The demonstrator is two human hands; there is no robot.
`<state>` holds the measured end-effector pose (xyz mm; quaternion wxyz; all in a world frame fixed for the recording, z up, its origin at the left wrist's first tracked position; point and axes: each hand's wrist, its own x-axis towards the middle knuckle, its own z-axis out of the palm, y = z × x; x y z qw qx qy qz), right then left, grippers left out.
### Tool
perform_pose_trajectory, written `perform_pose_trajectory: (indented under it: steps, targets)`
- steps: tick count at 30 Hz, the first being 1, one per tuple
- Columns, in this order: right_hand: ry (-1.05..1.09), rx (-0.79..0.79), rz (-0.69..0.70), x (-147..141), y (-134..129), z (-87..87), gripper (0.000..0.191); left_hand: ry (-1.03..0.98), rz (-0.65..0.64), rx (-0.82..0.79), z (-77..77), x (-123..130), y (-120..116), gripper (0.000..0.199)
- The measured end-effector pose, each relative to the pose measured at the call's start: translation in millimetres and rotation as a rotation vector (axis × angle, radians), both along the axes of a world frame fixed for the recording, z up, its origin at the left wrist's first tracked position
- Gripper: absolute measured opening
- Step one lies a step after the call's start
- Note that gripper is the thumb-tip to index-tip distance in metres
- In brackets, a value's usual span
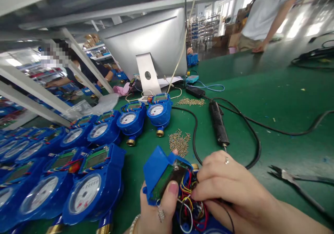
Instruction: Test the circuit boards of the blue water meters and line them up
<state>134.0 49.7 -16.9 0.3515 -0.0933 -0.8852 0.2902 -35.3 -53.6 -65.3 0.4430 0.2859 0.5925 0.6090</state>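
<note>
My left hand (159,206) grips a blue meter housing (156,168) with a green circuit board, its thumb pressed on the board's edge. My right hand (224,185) is closed at the right side of the same housing, fingertips pinched among red, yellow, white and black wires (186,192). Its curled fingers hide exactly what they pinch. Below the wires, part of a blue meter body shows at the bottom edge. Just behind the housing lies a pile of small brass screws (179,143).
Rows of blue meters (86,192) fill the left. Behind stand a monitor (148,42) and more screws (191,102). A black electric screwdriver (218,122) with a looping cable and pliers (289,176) lie right. Two people are across the benches.
</note>
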Motion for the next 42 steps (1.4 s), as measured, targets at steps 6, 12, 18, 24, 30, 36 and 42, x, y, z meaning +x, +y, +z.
perform_pose_trajectory:
  steps: [6, 12, 18, 24, 30, 36, 42]
  targets:
    - [0.036, 0.016, 0.023, 0.4, -0.6, -7.2, 0.010, 0.214, 0.117, 0.054, 4.1, 4.0, 2.3, 0.060]
    - [-0.003, 0.076, -0.058, 1.7, -2.3, -7.4, 0.019, 0.265, -0.109, 0.103, 8.4, 2.0, 3.1, 0.053]
    - [0.058, 0.178, -0.054, 5.2, -3.8, -7.2, 0.015, 0.105, -0.003, 0.094, 0.9, 7.7, 0.1, 0.058]
    - [0.191, 0.157, -0.051, 4.5, -1.9, -13.2, 0.013, -0.078, -0.087, 0.147, 8.4, 2.0, 9.4, 0.039]
    - [0.162, 0.140, -0.052, 2.5, -0.6, -12.2, 0.013, -0.068, -0.058, 0.162, 14.7, -0.6, 12.8, 0.028]
    - [0.097, 0.207, -0.098, 4.0, -1.4, -9.0, 0.023, -0.161, -0.176, 0.162, -4.5, -1.5, -1.3, 0.035]
    - [0.155, 0.231, -0.072, 5.7, -0.2, -14.1, 0.019, -0.179, -0.199, 0.145, 9.2, -1.6, 3.4, 0.029]
